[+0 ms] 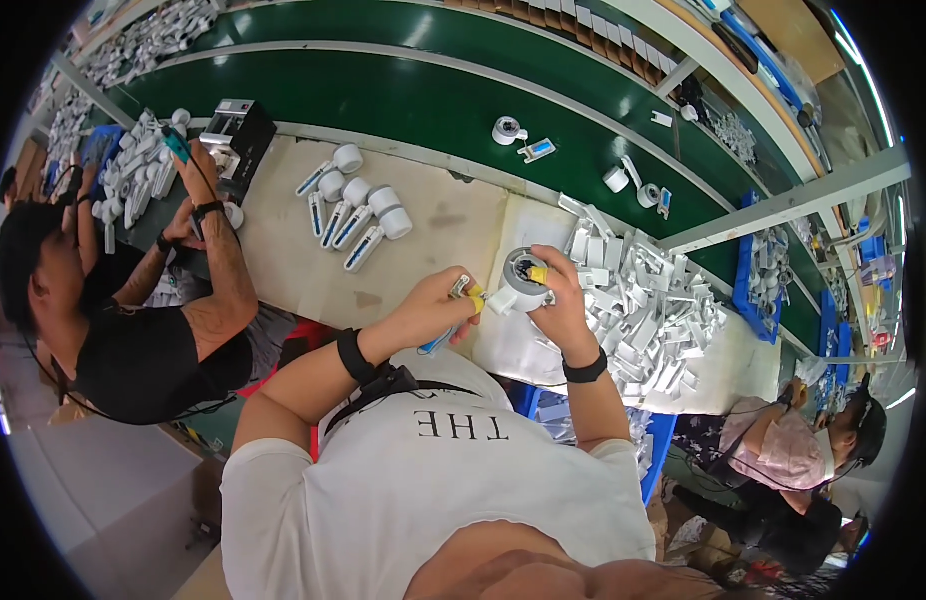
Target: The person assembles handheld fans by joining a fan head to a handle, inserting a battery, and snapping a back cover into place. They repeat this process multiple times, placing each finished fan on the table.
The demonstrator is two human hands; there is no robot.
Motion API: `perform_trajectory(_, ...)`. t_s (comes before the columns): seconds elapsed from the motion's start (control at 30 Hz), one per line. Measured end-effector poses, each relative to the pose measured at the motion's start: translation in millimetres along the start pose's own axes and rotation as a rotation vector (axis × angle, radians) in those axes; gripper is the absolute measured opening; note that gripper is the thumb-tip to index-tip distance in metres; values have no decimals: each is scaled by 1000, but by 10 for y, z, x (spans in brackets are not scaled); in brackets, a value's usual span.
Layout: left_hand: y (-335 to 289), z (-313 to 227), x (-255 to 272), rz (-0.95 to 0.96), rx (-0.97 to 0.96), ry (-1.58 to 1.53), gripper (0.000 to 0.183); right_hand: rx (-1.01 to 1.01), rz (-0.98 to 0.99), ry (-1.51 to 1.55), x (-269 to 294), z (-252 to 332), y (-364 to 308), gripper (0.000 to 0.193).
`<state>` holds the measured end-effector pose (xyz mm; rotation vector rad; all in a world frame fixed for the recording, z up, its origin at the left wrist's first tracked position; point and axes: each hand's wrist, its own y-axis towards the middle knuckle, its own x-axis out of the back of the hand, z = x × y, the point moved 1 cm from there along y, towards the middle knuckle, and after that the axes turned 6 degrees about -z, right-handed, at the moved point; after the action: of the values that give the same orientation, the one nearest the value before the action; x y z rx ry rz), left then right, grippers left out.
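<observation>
White housing (526, 287) — round, smooth, open-topped

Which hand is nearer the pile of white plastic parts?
Right. The right hand is at the left edge of the pile; the left hand is farther left.

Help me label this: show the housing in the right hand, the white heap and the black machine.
Housing (523, 292), head view: its outer wall.
White heap (638, 300), head view: its middle.
Black machine (247, 150), head view: its body.

Wht pcs (648, 300) piled on bench (438, 235)
</observation>
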<state>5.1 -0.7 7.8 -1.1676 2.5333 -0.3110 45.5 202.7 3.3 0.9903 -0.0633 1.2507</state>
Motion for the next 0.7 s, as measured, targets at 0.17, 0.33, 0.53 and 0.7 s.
perform_trajectory(0.17, 15, 50, 42, 31, 18, 15, 13, 80, 91, -144, 49, 12, -42, 41)
perform_trajectory(0.33, 29, 75, 52, 84, -53, 31, 13, -42, 118, -8, 61, 26, -23, 49)
perform_trajectory(0.53, 90, 39, 64, 14, -102, 246, 14, -103, 128, 77, 24, 22, -4, 57)
perform_trajectory(0.7, 83, -60, 86, 7, -62, 353, 14, -209, 196, 163, 45, 17, -74, 67)
